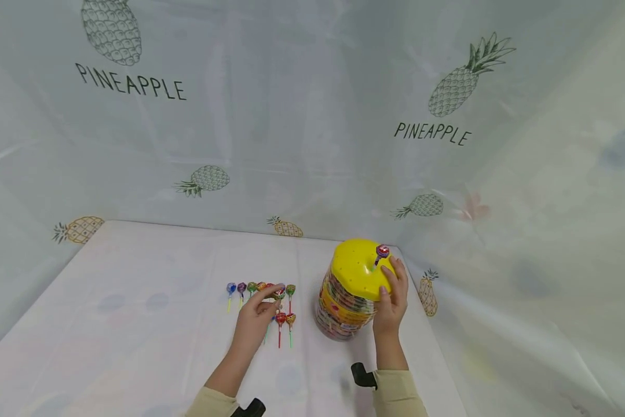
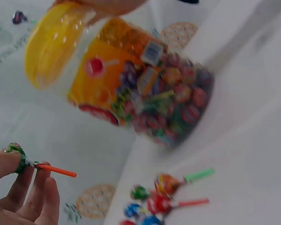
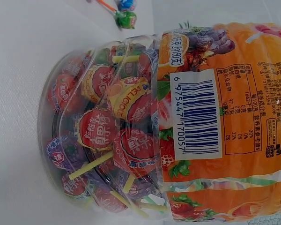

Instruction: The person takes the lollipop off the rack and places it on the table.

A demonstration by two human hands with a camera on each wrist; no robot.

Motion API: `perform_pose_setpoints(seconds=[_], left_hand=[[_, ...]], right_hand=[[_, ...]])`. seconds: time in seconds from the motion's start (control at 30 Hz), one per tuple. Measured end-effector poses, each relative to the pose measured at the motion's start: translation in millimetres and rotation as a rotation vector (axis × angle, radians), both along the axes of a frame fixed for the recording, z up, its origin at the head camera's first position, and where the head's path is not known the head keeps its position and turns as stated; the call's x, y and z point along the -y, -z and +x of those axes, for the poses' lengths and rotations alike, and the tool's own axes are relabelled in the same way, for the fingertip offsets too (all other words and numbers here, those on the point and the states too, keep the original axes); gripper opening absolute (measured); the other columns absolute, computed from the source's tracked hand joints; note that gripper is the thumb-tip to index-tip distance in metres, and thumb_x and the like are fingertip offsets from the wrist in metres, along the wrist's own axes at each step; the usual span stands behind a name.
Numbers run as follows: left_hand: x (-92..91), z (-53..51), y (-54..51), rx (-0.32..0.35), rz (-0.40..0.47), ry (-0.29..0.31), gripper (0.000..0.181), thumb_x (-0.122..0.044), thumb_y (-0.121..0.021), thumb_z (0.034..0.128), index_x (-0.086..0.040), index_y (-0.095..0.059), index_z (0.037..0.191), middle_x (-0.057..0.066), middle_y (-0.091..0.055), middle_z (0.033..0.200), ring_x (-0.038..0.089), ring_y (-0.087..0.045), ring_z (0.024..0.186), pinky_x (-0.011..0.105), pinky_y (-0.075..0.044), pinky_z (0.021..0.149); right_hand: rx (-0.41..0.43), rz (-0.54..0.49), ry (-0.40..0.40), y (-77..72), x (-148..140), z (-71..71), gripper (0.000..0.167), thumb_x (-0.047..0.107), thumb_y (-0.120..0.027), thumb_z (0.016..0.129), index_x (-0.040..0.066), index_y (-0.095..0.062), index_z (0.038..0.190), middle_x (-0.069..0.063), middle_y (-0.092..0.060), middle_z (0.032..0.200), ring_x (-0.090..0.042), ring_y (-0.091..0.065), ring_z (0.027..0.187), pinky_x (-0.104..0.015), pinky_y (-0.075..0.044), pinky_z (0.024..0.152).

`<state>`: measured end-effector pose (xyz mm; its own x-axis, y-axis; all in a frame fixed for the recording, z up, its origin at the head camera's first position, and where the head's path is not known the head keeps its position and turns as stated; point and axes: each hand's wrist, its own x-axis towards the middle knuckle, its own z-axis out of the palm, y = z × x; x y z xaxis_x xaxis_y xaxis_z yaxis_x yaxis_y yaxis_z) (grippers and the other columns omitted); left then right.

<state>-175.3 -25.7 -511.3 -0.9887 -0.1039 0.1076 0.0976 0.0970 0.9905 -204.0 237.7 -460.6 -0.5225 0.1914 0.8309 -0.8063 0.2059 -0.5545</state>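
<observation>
My left hand (image 1: 252,325) holds a green-wrapped lollipop (image 2: 18,157) between thumb and fingers, its orange stick pointing away in the left wrist view. That hand is over two rows of lollipops (image 1: 281,319) on the table and partly hides them. To the right is a clear plastic candy jar (image 1: 338,310) with a yellow lid (image 1: 355,269) and an orange label. My right hand (image 1: 392,304) grips the lid's right edge. A purple-and-red lollipop (image 1: 382,251) sticks up from the lid beside those fingers. Many wrapped lollipops (image 3: 96,129) show through the jar wall.
A white cloth covers the table (image 1: 150,324), whose back edge meets a hanging curtain (image 1: 291,116) printed with pineapples. The jar stands near the table's right edge. Black camera mounts (image 1: 363,375) sit at both wrists.
</observation>
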Motion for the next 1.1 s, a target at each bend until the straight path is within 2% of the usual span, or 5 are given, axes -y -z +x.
perform_pose_setpoints(seconds=[0.27, 0.4, 0.6, 0.83, 1.1], left_hand=[[31.2, 2.6, 23.5, 0.116, -0.046, -0.093, 0.044, 0.003, -0.067, 0.0888, -0.010, -0.062, 0.130, 0.016, -0.058, 0.124, 0.028, -0.064, 0.097, 0.029, -0.054, 0.068], [47.5, 3.5, 36.0, 0.153, -0.130, -0.130, 0.045, 0.002, -0.066, 0.0897, -0.010, -0.059, 0.133, 0.017, -0.058, 0.124, 0.030, -0.064, 0.100, 0.029, -0.054, 0.071], [68.1, -0.3, 53.9, 0.173, -0.243, -0.163, 0.047, 0.001, -0.066, 0.0890, -0.010, -0.058, 0.135, 0.017, -0.062, 0.121, 0.031, -0.065, 0.099, 0.042, -0.054, 0.079], [74.9, -0.1, 63.2, 0.222, -0.304, -0.177, 0.046, 0.002, -0.067, 0.0845, -0.004, -0.060, 0.130, 0.022, -0.065, 0.111, 0.032, -0.068, 0.090, 0.039, -0.053, 0.072], [75.4, -7.6, 71.6, 0.256, -0.384, -0.163, 0.044, -0.002, -0.071, 0.0824, 0.000, -0.062, 0.125, 0.010, -0.067, 0.090, 0.015, -0.059, 0.066, 0.031, -0.045, 0.063]], right_hand=[[-0.008, -0.024, -0.011, 6.2, -5, -5.1, 0.041, -0.018, -0.037, 0.080, -0.015, -0.056, 0.116, -0.034, -0.036, 0.139, -0.041, -0.019, 0.140, -0.032, -0.031, 0.110], [-0.013, -0.028, -0.008, 6.8, -4, -5.6, 0.041, -0.017, -0.037, 0.080, -0.015, -0.056, 0.115, -0.035, -0.036, 0.139, -0.041, -0.019, 0.139, -0.032, -0.031, 0.110], [-0.017, -0.061, -0.082, 8.0, -2, -7.4, 0.043, -0.020, -0.034, 0.080, -0.017, -0.055, 0.117, -0.034, -0.032, 0.141, -0.040, -0.016, 0.140, -0.032, -0.033, 0.109], [-0.009, -0.035, -0.025, 8.7, -1, -7.5, 0.041, -0.018, -0.036, 0.080, -0.015, -0.056, 0.116, -0.034, -0.035, 0.140, -0.039, -0.019, 0.140, -0.031, -0.032, 0.110], [0.000, -0.009, 0.005, -0.6, 2, -0.1, 0.038, -0.017, -0.037, 0.081, -0.015, -0.056, 0.115, -0.038, -0.034, 0.137, -0.043, -0.019, 0.139, -0.031, -0.031, 0.110]])
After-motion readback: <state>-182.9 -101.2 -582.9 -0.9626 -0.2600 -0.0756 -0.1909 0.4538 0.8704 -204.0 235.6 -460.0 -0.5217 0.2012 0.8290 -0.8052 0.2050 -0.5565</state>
